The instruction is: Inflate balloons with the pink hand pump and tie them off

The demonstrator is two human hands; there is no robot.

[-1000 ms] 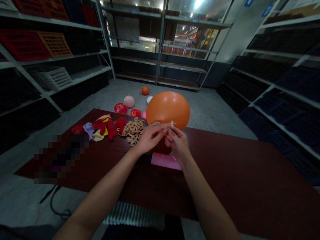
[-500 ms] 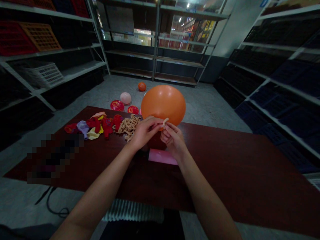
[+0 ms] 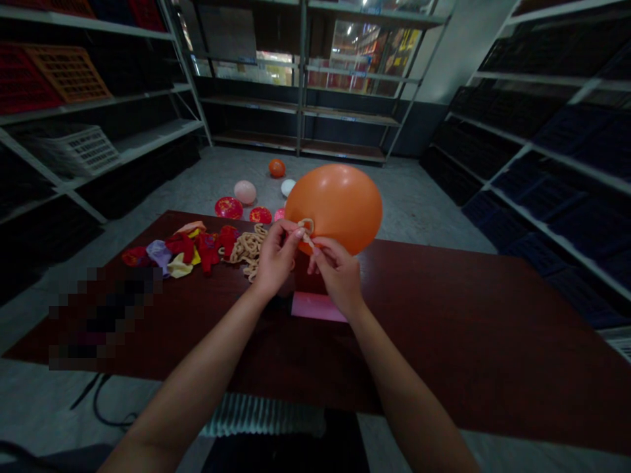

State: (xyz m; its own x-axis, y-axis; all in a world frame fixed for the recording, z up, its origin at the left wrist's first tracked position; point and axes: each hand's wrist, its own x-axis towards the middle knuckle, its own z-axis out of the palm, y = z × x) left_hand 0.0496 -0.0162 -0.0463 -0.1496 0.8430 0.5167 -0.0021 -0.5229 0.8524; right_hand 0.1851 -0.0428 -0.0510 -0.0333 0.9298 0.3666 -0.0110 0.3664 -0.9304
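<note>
A large inflated orange balloon point(image 3: 340, 203) is just beyond both hands, above the table. A tan loop that looks like a rubber band point(image 3: 307, 223) shows against its near side, pinched between the fingertips. My left hand point(image 3: 277, 256) is closed with thumb and forefinger on one side of the loop. Closed on the other side, my right hand point(image 3: 338, 269) pinches the band's lower end. The balloon's neck is hidden among the fingers. Beside my left hand lies a pile of similar tan bands point(image 3: 244, 249). A pink cylinder point(image 3: 318, 307) rests on the table below the hands.
Uninflated balloons point(image 3: 187, 249) in several colours lie on the dark table point(image 3: 444, 328) at the left. Inflated balloons, including a pink one point(image 3: 245, 192) and a small orange one point(image 3: 277, 168), are on the floor. Shelves point(image 3: 350, 118) with crates point(image 3: 73, 72) surround the area.
The orange balloon has shifted slightly right. My hands have moved a little apart, and the tan band between them now shows as an open loop.
</note>
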